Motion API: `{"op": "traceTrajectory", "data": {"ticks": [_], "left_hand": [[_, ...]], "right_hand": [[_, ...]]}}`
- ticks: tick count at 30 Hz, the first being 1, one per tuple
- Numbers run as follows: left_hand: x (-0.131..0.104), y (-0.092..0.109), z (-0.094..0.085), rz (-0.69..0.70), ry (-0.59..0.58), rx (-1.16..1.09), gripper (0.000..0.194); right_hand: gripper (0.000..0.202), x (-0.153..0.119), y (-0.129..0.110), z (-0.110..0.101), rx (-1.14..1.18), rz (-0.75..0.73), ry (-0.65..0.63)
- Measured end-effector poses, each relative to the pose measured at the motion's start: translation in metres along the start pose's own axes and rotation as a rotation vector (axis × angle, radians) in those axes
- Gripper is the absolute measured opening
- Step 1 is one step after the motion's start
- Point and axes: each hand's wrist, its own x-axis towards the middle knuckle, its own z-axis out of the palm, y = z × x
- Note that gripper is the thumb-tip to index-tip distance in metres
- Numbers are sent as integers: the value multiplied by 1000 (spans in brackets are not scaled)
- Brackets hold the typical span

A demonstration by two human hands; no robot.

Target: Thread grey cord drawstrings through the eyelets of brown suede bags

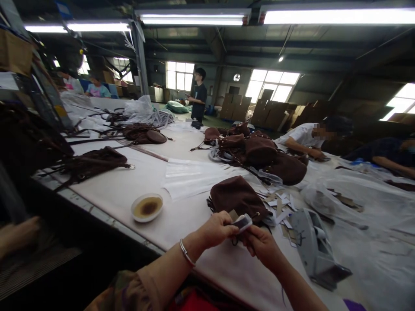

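Near the table's front edge, my left hand, with a silver bangle on its wrist, pinches a small dark piece with a whitish wrapping. My right hand is closed at the other end of this piece, its fingertips pressed together. Exactly what the piece is, I cannot make out. Just beyond both hands lies a brown fringed bag with a metal ring at its lower right. A bit of tan card shows above my left fingers.
A white bowl of brownish liquid stands left. To the right are a grey tape dispenser, scattered card strips and clear plastic sheeting. Brown bags are heaped behind. A co-worker leans over the table.
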Motion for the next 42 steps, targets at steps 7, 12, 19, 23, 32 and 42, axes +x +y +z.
{"op": "traceTrajectory", "data": {"ticks": [7, 12, 19, 23, 32, 42], "left_hand": [[-1, 1, 7, -32, -10, -163, 23], [1, 4, 0, 73, 90, 55, 29], [5, -1, 0, 117, 114, 271, 21], [4, 0, 5, 154, 91, 363, 19], [-7, 1, 14, 373, -51, 518, 5], [-14, 4, 17, 410, -80, 580, 25]], "right_hand": [[41, 1, -5, 2, -114, -18, -6], [38, -19, -1, 0, -317, -69, 80], [29, -49, -17, -19, -510, -325, -59], [42, -42, -33, -21, -582, -421, -79], [18, -6, -49, -10, -655, -347, 56], [7, -8, -41, -4, -361, -5, 178]]}}
